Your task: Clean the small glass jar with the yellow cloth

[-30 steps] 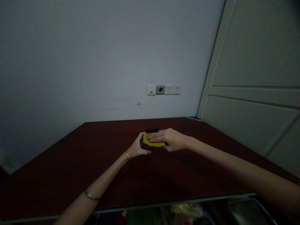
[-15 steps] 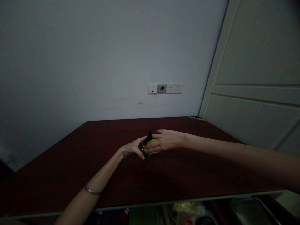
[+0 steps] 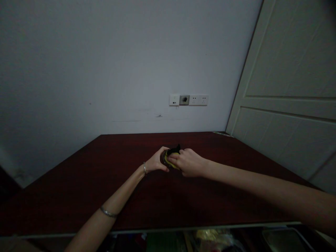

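Observation:
My left hand (image 3: 156,160), with a bracelet at the wrist, is wrapped round a dark brown, shiny, glass-like round vessel (image 3: 163,158) above the middle of the dark red tabletop. My right hand (image 3: 190,162) reaches in from the right, its fingers pressing a yellow and black cloth (image 3: 173,151) against the vessel's rim and opening. A black end of the cloth sticks up between the two hands. Dim light and the fingers hide much of the vessel, so I cannot tell its exact kind.
The dark red tabletop (image 3: 126,196) runs back to a white wall with several sockets (image 3: 194,100). On the right stands a pale panelled door (image 3: 283,115). Below the front edge an open space holds a green item (image 3: 164,241), a yellowish plastic bag (image 3: 210,238) and a tray-like container (image 3: 285,239).
My right hand has turned, its fingers now curled tighter on the cloth. The cloth's black end has shifted right relative to the vessel. The whole view has moved slightly.

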`<state>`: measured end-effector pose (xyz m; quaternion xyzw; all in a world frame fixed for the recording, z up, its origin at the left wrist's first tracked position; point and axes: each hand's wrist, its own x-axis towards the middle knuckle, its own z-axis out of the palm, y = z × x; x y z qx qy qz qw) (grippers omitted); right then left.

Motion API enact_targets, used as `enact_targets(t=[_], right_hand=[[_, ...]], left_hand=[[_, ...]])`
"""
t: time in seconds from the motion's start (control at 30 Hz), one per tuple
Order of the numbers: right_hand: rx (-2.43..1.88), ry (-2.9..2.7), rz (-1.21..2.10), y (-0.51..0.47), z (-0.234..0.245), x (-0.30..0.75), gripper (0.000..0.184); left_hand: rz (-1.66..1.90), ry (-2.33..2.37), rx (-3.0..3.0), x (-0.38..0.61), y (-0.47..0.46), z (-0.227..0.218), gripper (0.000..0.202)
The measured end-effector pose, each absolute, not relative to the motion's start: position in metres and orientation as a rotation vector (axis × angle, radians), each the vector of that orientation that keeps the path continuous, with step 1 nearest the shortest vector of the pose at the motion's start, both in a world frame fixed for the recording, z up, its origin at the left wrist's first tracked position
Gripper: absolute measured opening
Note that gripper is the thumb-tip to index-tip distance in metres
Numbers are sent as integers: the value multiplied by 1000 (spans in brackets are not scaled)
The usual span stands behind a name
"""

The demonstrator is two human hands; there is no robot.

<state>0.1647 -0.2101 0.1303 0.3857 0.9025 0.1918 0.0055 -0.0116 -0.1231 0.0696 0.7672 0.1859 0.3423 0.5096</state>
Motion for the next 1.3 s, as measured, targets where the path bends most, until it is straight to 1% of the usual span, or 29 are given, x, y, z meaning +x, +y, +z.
enact_targets(t=[0.1, 0.17, 0.23, 0.37, 0.47, 0.53, 0.6, 0.63, 0.7, 0.73, 0.8, 0.87, 0.93, 1.0, 1.17, 1.23, 1.3], right_hand=[[1420, 2778, 408, -211, 136, 154, 32], [1564, 2762, 197, -209, 139, 150, 25], [1706, 2778, -147, -204, 140, 149, 19], [2005, 2656, -1047, -194, 136, 153, 9], [2095, 2545, -1623, -189, 130, 158, 12], [2093, 2466, -1937, -187, 128, 164, 15], [2055, 2411, -2131, -187, 130, 173, 20], [2023, 2448, -2164, -187, 133, 178, 24], [1946, 2700, -2055, -189, 142, 188, 38], [1907, 2903, -1869, -191, 147, 193, 44], [1677, 3299, -1330, -196, 155, 200, 49], [1256, 3465, -917, -202, 159, 204, 52], [924, 3441, -699, -208, 157, 205, 53], [765, 3370, -562, -212, 151, 203, 57], [651, 3203, -55, -213, 144, 197, 66], [612, 3140, 171, -210, 145, 195, 65], [555, 3086, 361, -207, 146, 193, 60]], left_hand=[[889, 493, 1903, -10, -123, 71, 79], [891, 511, 1945, -9, -123, 70, 79], [893, 519, 1984, -8, -124, 68, 78], [936, 500, 1978, -7, -126, 64, 78], [909, 487, 1954, -5, -127, 63, 79], [883, 467, 1911, -5, -127, 62, 79], [848, 429, 1829, -4, -126, 60, 80], [825, 407, 1778, -4, -126, 59, 81], [765, 373, 1666, -5, -126, 57, 82], [728, 364, 1615, -5, -127, 56, 81], [650, 354, 1524, -7, -130, 56, 78], [572, 337, 1467, -9, -133, 57, 77], [504, 304, 1419, -10, -136, 59, 76], [461, 275, 1378, -11, -138, 62, 75], [380, 243, 1309, -14, -139, 62, 70], [378, 243, 1290, -14, -139, 60, 68], [394, 253, 1292, -14, -139, 59, 66]])
